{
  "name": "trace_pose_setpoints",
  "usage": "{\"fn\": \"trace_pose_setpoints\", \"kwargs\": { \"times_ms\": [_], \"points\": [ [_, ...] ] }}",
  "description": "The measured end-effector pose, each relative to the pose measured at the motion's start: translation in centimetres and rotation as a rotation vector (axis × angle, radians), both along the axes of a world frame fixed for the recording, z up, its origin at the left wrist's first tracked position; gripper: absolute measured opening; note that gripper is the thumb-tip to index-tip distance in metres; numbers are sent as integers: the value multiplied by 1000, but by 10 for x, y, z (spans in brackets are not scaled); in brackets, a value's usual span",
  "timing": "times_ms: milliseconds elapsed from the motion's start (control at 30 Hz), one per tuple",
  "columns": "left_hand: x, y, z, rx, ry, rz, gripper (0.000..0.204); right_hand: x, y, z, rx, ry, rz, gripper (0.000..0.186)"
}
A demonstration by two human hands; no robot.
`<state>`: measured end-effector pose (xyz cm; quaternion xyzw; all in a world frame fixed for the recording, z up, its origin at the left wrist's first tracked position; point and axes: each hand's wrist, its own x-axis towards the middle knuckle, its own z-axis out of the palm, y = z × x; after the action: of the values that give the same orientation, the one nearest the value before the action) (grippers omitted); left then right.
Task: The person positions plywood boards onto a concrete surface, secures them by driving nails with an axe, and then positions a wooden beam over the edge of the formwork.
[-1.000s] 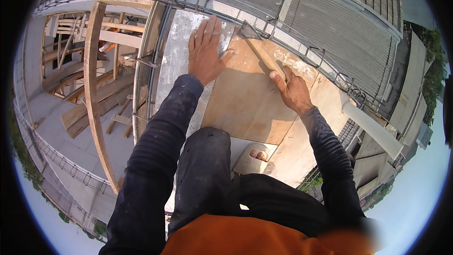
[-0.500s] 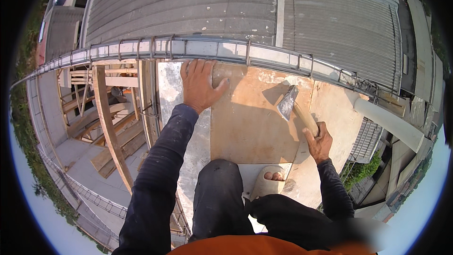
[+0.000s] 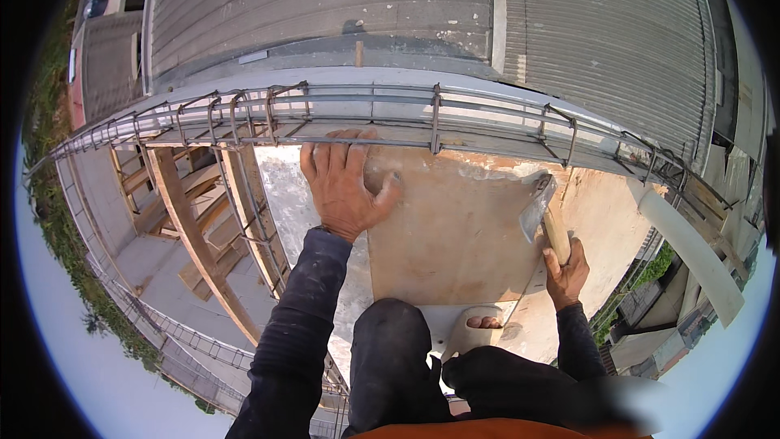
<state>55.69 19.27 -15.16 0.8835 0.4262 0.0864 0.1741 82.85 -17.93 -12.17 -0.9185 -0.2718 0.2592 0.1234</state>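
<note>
Rebar cage [image 3: 431, 118] beyond plywood sheet [image 3: 455, 228]

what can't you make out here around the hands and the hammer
Head view only:
- Right hand: its palm is hidden, wrapped round the hammer handle.
- Left hand: the plywood board beneath it is covered.
- Foot: mostly hidden behind the knee.
- Rebar cage: its ends bend into the fisheye rim.

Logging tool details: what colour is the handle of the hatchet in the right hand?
Pale, light-tan wood; the hatchet handle shows best in the head view.
</note>
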Motion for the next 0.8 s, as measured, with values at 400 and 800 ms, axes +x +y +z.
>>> {"fn": "trace_pose_setpoints", "kwargs": {
  "times_ms": [400,800],
  "points": [
    [-20,-4,-15,109,116,-44,68,6,6,17,38,-61,-133,58],
    [-29,14,-44,271,145,-148,71,51,-113,35,17,-293,1,65]
  ]
}}
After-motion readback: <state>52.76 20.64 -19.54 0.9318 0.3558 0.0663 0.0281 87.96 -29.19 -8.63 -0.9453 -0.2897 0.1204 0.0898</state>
